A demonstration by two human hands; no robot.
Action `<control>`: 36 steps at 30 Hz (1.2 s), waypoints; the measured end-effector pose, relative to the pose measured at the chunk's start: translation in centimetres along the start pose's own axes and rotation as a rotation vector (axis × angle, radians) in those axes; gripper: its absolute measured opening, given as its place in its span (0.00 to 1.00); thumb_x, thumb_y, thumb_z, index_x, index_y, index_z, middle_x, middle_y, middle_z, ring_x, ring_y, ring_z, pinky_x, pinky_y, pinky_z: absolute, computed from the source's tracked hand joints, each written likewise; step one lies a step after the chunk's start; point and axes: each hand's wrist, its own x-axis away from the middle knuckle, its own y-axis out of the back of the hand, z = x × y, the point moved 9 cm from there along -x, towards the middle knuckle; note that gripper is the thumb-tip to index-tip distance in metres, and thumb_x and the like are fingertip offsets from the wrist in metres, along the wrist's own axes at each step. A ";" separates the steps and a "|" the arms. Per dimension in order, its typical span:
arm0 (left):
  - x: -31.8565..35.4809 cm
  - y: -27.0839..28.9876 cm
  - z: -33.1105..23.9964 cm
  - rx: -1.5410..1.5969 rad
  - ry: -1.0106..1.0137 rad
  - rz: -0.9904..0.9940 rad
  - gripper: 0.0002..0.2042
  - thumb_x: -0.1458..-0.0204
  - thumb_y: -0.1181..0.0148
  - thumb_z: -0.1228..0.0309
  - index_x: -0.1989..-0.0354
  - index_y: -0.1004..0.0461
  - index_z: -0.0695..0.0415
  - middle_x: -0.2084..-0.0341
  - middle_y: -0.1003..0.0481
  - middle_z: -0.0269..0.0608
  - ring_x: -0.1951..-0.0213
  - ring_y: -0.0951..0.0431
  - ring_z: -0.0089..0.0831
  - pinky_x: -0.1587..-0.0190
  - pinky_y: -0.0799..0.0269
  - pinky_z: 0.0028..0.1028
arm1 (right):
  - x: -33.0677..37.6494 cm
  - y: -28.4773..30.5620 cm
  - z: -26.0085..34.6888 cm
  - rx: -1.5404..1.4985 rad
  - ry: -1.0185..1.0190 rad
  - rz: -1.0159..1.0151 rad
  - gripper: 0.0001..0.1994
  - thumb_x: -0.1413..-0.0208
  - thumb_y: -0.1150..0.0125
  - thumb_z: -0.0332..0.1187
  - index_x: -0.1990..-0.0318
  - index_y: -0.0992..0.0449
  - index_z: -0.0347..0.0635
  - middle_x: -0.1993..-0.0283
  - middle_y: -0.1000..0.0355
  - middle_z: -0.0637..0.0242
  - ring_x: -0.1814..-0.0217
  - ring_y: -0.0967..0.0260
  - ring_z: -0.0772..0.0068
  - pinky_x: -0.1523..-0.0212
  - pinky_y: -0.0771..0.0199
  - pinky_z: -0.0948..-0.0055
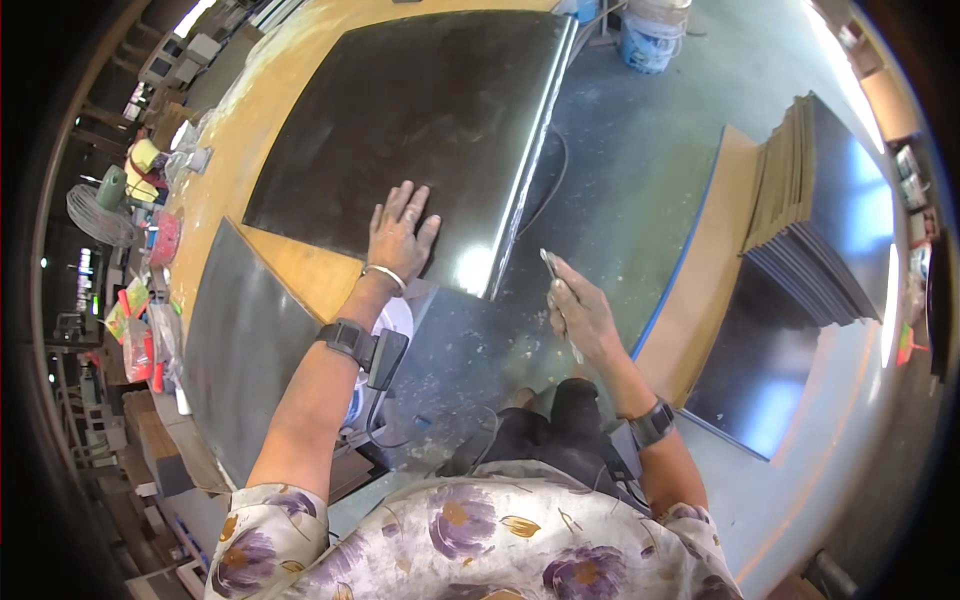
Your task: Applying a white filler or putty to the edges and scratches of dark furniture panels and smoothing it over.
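Pressing our left hand (pixel 400 235) flat, fingers spread, on the dark board (pixel 420 130), we are gripping a thin blade (pixel 553 268) in our right hand (pixel 580 315), just right of the board's near right edge.

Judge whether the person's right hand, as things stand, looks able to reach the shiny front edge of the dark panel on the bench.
Probably yes. The right hand, gripping a thin tool, hovers just beside the dark panel, with nothing between it and the edge; the left hand lies flat farther left.

Floral short sleeves, black wrist devices, white bangle on left hand (pixel 402 236).
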 end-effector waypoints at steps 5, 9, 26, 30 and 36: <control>-1.9 0.4 2.7 -0.102 0.171 -0.032 0.26 0.46 0.57 0.53 0.40 0.47 0.46 0.39 0.50 0.40 0.37 0.53 0.37 0.37 0.60 0.39 | -4.4 -1.3 -1.6 0.128 0.144 -0.065 0.18 0.43 0.53 0.30 0.44 0.38 0.39 0.70 0.32 0.67 0.70 0.38 0.79 0.62 0.35 0.79; -2.5 0.1 3.0 -0.107 0.199 -0.016 0.26 0.46 0.58 0.52 0.39 0.47 0.46 0.39 0.50 0.39 0.37 0.54 0.37 0.37 0.61 0.39 | -4.6 -2.0 -0.7 0.322 0.336 -0.146 0.20 0.47 0.48 0.25 0.46 0.36 0.40 0.70 0.31 0.58 0.74 0.38 0.71 0.65 0.34 0.74; -2.2 0.2 3.1 -0.097 0.203 -0.004 0.26 0.46 0.58 0.51 0.39 0.47 0.46 0.39 0.51 0.40 0.37 0.54 0.37 0.37 0.61 0.39 | -0.6 -3.9 -2.3 0.423 0.401 -0.154 0.21 0.52 0.48 0.19 0.48 0.34 0.40 0.74 0.34 0.52 0.73 0.35 0.56 0.69 0.34 0.66; -2.6 0.2 2.6 -0.082 0.194 -0.013 0.27 0.46 0.58 0.51 0.39 0.47 0.47 0.39 0.51 0.40 0.37 0.54 0.36 0.37 0.61 0.39 | -2.6 -1.2 2.4 0.376 0.650 -0.261 0.19 0.52 0.48 0.20 0.49 0.34 0.38 0.72 0.33 0.50 0.72 0.34 0.54 0.69 0.34 0.64; -2.6 0.3 3.1 -0.099 0.206 -0.013 0.27 0.46 0.58 0.51 0.40 0.47 0.47 0.39 0.50 0.39 0.37 0.53 0.36 0.37 0.61 0.39 | -2.3 -4.3 2.2 0.620 0.459 -0.014 0.20 0.51 0.49 0.22 0.48 0.36 0.37 0.68 0.31 0.48 0.70 0.34 0.48 0.66 0.33 0.60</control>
